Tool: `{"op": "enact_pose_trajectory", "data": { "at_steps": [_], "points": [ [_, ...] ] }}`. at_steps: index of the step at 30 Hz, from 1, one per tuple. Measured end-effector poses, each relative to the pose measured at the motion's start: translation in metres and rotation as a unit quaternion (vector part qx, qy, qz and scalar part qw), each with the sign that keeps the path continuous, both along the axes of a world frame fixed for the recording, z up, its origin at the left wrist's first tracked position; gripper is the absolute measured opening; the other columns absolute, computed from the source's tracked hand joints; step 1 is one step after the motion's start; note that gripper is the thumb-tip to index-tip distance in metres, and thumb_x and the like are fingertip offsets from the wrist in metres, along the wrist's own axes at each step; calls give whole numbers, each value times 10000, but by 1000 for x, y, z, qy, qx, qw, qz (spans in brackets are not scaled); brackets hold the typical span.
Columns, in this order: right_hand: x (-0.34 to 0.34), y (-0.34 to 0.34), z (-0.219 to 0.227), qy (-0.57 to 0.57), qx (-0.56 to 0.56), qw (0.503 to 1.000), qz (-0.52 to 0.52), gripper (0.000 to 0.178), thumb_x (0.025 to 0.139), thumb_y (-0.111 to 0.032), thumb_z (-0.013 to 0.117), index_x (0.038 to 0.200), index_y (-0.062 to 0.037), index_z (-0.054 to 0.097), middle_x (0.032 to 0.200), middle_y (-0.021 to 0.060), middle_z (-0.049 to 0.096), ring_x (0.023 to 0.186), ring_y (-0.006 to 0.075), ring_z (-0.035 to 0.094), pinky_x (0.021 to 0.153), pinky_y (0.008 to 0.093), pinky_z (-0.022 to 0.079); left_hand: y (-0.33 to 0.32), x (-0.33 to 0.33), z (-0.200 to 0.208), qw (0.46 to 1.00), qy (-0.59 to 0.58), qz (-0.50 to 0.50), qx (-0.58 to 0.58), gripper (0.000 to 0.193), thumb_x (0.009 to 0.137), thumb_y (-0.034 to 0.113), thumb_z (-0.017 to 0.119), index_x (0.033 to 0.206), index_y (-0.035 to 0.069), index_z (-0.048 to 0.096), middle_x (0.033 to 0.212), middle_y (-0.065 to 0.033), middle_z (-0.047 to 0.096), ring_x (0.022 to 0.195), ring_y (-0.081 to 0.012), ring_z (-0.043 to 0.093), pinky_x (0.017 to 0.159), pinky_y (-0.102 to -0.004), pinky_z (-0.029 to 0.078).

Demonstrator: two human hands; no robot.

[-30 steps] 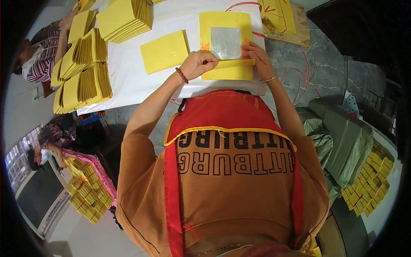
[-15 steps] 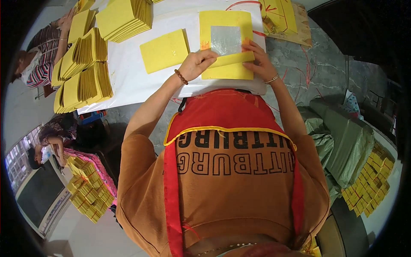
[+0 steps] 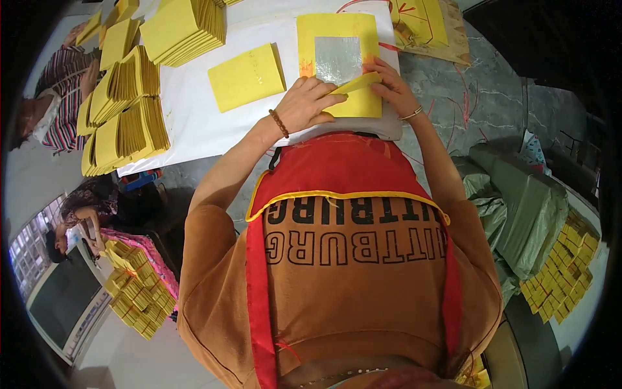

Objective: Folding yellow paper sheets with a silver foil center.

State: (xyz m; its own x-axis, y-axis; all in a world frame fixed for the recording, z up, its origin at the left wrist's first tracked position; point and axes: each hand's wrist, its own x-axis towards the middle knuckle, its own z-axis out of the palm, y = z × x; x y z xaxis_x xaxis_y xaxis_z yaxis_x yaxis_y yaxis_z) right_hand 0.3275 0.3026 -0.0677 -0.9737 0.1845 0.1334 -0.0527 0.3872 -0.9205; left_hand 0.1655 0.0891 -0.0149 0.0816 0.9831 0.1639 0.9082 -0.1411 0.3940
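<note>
A yellow paper sheet with a silver rectangle lies on the white table near its right end. A narrow strip is folded up across its lower part, slanting upward to the right. My left hand rests over the left part of this strip, fingers stretched out and thumb apart below them. My right hand has its fingers and thumb closed about the strip's right end. Left of my hands lies a folded yellow paper piece, touched by neither hand.
Stacks of folded yellow paper stand at the back left, with more bundles along the table's left edge. At the far right corner lies a tied yellow bundle. Two people work at left. Green wrapped bales stand on the right.
My left hand has gone from pinching the strip's left end to lying further right over it with fingers extended. The strip now slants more; my right hand stays at its right end.
</note>
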Motion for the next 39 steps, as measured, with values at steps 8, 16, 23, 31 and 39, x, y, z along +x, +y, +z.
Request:
{"op": "enact_pose_trajectory", "data": {
  "at_steps": [8, 16, 23, 31, 39],
  "points": [
    [1, 7, -7, 6, -74, 997, 15, 308, 841, -130, 530, 1129, -32, 575, 1304, 62, 455, 1326, 245, 229, 1067, 356, 209, 4, -6, 0, 997, -26, -16, 74, 196, 783, 165, 597, 952, 81, 546, 1076, -86, 551, 919, -239, 537, 774, -352, 442],
    [-2, -4, 5, 23, -20, 999, -20, 443, 766, -117, 615, 1193, -52, 519, 1314, 110, 429, 1290, 256, 294, 1043, 356, 255, 8, -12, 13, 966, -226, 122, -7, 98, 883, 116, 477, 911, 22, 465, 1153, -163, 536, 750, -334, 594, 653, -394, 495],
    [-1, -9, -16, 1, -152, 985, -77, 323, 845, -83, 567, 1164, -54, 526, 1223, 89, 503, 1267, 212, 325, 977, 313, 343, -6, -31, 13, 937, -338, 80, 22, 495, 754, 257, 673, 1151, 58, 454, 1255, -148, 463, 1056, -329, 502, 851, -400, 413],
    [-7, -7, 15, 95, 53, 989, -97, 243, 805, -111, 607, 1048, -105, 600, 1178, 70, 548, 1177, 264, 447, 961, 345, 353, -3, -31, 0, 984, 59, 152, 71, 407, 669, 21, 597, 1061, 131, 597, 1132, -35, 567, 1081, -227, 476, 861, -361, 361],
    [25, -14, 28, 36, 226, 973, 24, 279, 695, -196, 680, 968, -163, 630, 1104, 60, 594, 1112, 255, 507, 896, 354, 354, -30, -3, 0, 993, 19, 50, 110, 293, 732, 95, 547, 1018, 94, 607, 1012, -46, 606, 958, -217, 533, 781, -329, 428]
  ]
}}
